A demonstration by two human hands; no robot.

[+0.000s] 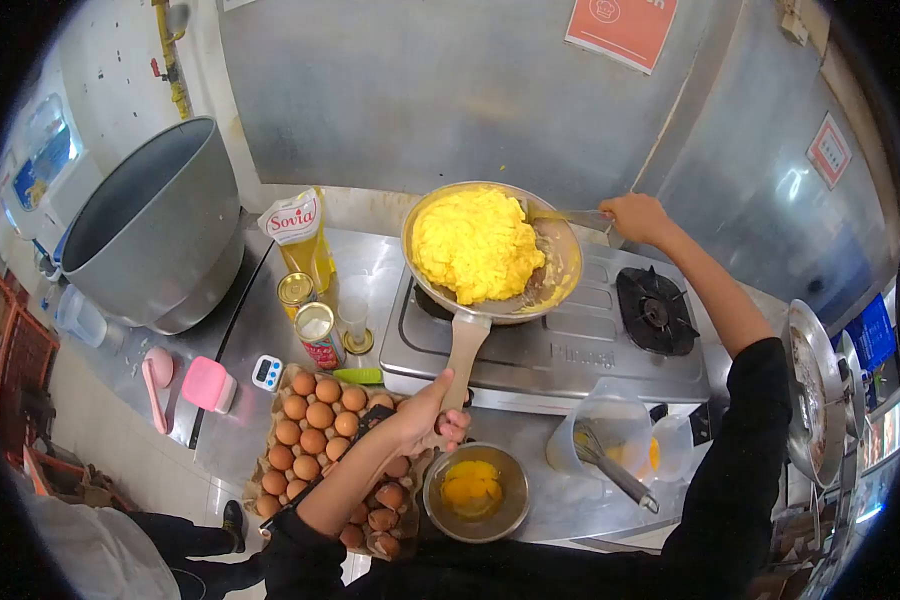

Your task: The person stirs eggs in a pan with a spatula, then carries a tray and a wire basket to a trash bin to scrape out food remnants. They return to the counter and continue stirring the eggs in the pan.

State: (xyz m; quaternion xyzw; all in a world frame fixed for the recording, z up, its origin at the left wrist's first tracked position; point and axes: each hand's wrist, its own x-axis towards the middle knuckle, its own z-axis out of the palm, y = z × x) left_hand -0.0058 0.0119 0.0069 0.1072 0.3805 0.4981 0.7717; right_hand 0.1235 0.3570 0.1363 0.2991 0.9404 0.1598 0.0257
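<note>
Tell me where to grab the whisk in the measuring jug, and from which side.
Grip the whisk by its metal handle, coming from the right and the near edge of the counter. The handle leans out over the rim of the clear measuring jug toward that side, free of anything around it, while the wire head sits down inside the jug.

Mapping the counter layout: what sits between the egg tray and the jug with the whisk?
Head view: a steel bowl of raw yolks sits between the egg tray and the jug.
</note>
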